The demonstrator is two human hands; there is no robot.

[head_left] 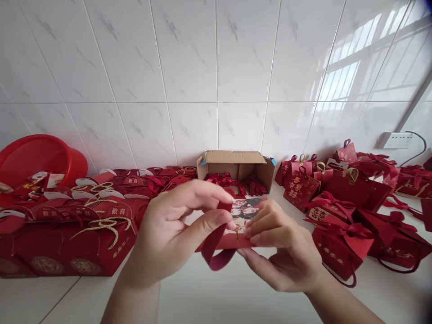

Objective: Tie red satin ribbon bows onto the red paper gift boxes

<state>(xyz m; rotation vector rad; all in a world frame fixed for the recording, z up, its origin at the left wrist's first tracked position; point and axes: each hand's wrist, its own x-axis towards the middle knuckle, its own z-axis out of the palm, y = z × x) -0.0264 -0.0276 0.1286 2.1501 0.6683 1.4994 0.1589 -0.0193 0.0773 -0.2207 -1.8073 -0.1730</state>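
In the head view, my left hand pinches a dark red ribbon between thumb and fingertips. The ribbon loops down in front of a small red gift box with a printed picture of figures on its face. My right hand grips the right side of this box, fingers on top and thumb beneath. A thin gold-coloured mark or cord shows near its front edge. My left fingers hide the box's left part, so I cannot tell how the ribbon joins it.
Behind my hands stands an open cardboard box holding red ribbons. Rows of red gift boxes with gold cords fill the left. Red bags and bow-tied boxes crowd the right. A red plastic basket lies far left; a power strip is by the wall.
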